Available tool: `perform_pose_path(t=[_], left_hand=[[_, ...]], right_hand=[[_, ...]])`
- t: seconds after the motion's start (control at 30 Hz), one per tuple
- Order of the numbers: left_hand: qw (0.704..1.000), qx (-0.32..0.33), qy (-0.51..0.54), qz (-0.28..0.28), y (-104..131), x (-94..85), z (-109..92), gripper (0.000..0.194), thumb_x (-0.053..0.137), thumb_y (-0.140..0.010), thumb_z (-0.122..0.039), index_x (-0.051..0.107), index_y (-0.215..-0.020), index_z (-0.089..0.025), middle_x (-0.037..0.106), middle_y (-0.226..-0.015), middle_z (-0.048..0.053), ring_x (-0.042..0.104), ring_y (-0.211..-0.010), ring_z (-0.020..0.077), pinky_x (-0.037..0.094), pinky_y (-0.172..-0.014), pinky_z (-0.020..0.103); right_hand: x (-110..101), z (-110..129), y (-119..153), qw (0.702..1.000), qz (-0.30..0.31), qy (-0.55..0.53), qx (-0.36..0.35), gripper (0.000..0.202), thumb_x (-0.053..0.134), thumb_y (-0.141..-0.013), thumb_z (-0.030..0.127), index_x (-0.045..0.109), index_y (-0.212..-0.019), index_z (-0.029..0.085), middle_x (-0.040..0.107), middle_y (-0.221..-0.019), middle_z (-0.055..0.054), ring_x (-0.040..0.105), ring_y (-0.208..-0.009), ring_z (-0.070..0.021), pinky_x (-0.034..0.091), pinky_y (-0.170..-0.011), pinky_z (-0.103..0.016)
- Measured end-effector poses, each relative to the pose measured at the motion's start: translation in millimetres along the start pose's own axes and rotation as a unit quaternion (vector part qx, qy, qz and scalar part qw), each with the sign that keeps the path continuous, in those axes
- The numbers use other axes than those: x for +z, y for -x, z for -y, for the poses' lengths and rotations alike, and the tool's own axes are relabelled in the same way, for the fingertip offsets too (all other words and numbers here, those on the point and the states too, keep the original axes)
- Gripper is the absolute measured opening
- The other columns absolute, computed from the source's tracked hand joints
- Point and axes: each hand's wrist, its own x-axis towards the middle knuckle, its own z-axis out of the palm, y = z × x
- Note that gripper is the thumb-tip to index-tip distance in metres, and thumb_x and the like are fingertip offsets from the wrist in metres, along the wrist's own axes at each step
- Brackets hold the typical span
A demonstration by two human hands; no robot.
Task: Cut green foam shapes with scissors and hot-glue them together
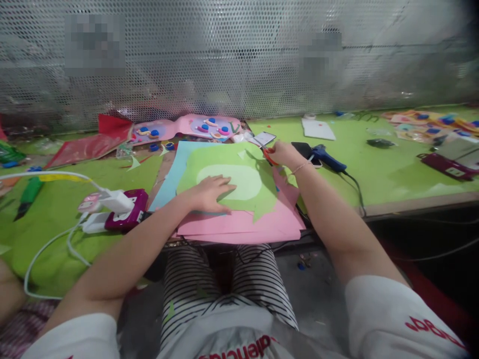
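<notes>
My left hand (214, 194) lies with spread fingers on a pale green oval (245, 182), which rests on a larger green paper sheet (209, 154). My right hand (285, 153) grips the orange handles of a pair of scissors (268, 155) at the sheet's upper right; the blades point up and left, beyond or over its edge. Beneath the green paper lie a light blue sheet (169, 182) and pink sheets (239, 227). The lower edge of the green sheet looks jagged.
A purple power socket (136, 199) with white plugs and cables sits at left, near a green-handled cutter (30, 194). Right of my right hand lies a blue glue gun (329, 158) with its cord. Pink decorated pieces (187, 127) and a white card (319, 129) lie behind.
</notes>
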Motion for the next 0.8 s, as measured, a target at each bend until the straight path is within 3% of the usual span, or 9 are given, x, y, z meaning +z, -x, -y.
perform_pose_path(t=[0.2,0.33,0.47,0.6,0.8], left_hand=[[1.0,0.025,0.006,-0.01,0.7,2.3,2.1,0.076,0.046,-0.081,-0.066,0.038,-0.144,-0.023,0.026,-0.155,0.014,0.02,-0.143,0.0341,0.019,-0.114,0.048],[0.997,0.066,0.013,-0.049,-0.4,4.3,5.8,0.06,0.042,-0.089,-0.053,0.05,-0.136,-0.017,0.037,-0.149,0.016,0.032,-0.14,0.0289,0.025,-0.113,0.043],[0.993,0.084,0.007,-0.078,-1.7,5.8,8.0,0.049,0.033,-0.094,-0.041,0.056,-0.13,-0.016,0.049,-0.142,0.014,0.044,-0.131,0.023,0.03,-0.111,0.04],[0.994,0.073,0.007,-0.087,-0.1,5.4,10.8,0.047,0.033,-0.094,-0.041,0.058,-0.127,-0.018,0.054,-0.136,0.013,0.05,-0.125,0.0221,0.034,-0.108,0.037],[0.993,0.004,-0.007,-0.116,-0.9,6.9,19.0,0.046,0.04,-0.091,-0.044,0.06,-0.123,-0.019,0.055,-0.133,0.013,0.05,-0.121,0.025,0.035,-0.105,0.039]], right_hand=[[-0.7,4.2,-0.1,0.997,0.07,0.002,-0.02,0.024,0.054,-0.079,0.035,0.068,-0.079,0.015,0.068,-0.074,-0.013,0.06,-0.066,-0.0217,0.041,-0.057,-0.029],[-2.2,6.6,2.9,0.996,0.088,-0.019,-0.021,0.019,0.061,-0.076,0.034,0.067,-0.077,0.016,0.07,-0.075,-0.01,0.061,-0.066,-0.0195,0.041,-0.056,-0.027],[1.0,9.5,4.2,0.988,0.105,-0.106,-0.027,0.014,0.065,-0.074,0.03,0.065,-0.078,0.016,0.071,-0.077,-0.008,0.061,-0.066,-0.0172,0.042,-0.056,-0.024],[7.4,12.0,3.5,0.975,0.11,-0.182,-0.059,0.023,0.065,-0.075,0.03,0.064,-0.092,0.015,0.072,-0.088,-0.009,0.061,-0.07,-0.0152,0.045,-0.061,-0.023],[11.4,14.5,2.8,0.99,0.066,-0.053,-0.116,0.024,0.055,-0.083,0.034,0.066,-0.085,0.014,0.071,-0.084,-0.012,0.061,-0.073,-0.0191,0.041,-0.064,-0.026]])
